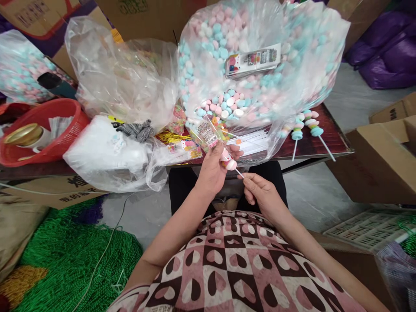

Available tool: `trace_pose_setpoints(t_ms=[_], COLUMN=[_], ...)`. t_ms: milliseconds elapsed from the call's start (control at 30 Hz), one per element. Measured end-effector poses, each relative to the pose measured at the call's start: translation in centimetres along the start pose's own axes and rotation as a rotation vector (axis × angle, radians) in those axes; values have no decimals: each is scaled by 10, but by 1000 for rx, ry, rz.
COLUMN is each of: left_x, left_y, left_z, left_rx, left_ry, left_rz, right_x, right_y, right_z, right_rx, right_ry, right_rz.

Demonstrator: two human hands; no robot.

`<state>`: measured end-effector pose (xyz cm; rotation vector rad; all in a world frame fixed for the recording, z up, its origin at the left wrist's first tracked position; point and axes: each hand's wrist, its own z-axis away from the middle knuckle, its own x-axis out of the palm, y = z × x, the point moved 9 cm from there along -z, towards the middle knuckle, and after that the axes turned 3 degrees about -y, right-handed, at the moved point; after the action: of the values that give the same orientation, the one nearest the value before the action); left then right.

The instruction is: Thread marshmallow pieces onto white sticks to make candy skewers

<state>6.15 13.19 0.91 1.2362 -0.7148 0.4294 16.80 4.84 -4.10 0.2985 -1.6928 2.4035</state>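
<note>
My left hand (212, 167) is closed on a printed clear plastic bag (205, 132), its label facing up. Inside the lower end of that bag, or at its mouth, sits a candy skewer (231, 164) with pink and white pieces. My right hand (259, 189) pinches the thin white stick of the skewer from below. Just beyond my hands lie white sticks (251, 143) and a heap of loose pink, blue and white candies (224, 104) in a large clear bag. Finished-looking candy skewers (313, 123) rest at the table's right end.
A stack of printed bags (253, 60) lies on the big candy bag. To the left are a red basket (69, 130), a white plastic bag (100, 156) and gold twist ties (173, 138). Cardboard boxes (383, 160) stand right; green bead strings (78, 260) cover the floor.
</note>
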Motion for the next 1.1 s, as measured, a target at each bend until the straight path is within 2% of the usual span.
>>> trace_pose_setpoints(t_ms=[100, 267, 367, 500, 700, 933, 1100], left_x=[1, -7, -9, -4, 10, 9, 7], left_y=[2, 20, 27, 22, 12, 3, -6], left_z=[-2, -9, -11, -7, 2, 9, 13], left_rx=[-24, 17, 57, 46, 25, 30, 25], left_ry=[-3, 65, 88, 66, -41, -25, -45], left_rz=[16, 74, 115, 120, 46, 1, -39], right_x=[-13, -16, -10, 6, 14, 19, 15], right_y=[-5, 2, 9, 14, 12, 10, 10], right_z=[-1, 0, 3, 7, 9, 7, 4], right_rx=[-54, 4, 84, 201, 212, 189, 110], right_ry=[76, 50, -6, -145, -231, -196, -93], right_rz=[34, -3, -108, -309, -401, -327, -205])
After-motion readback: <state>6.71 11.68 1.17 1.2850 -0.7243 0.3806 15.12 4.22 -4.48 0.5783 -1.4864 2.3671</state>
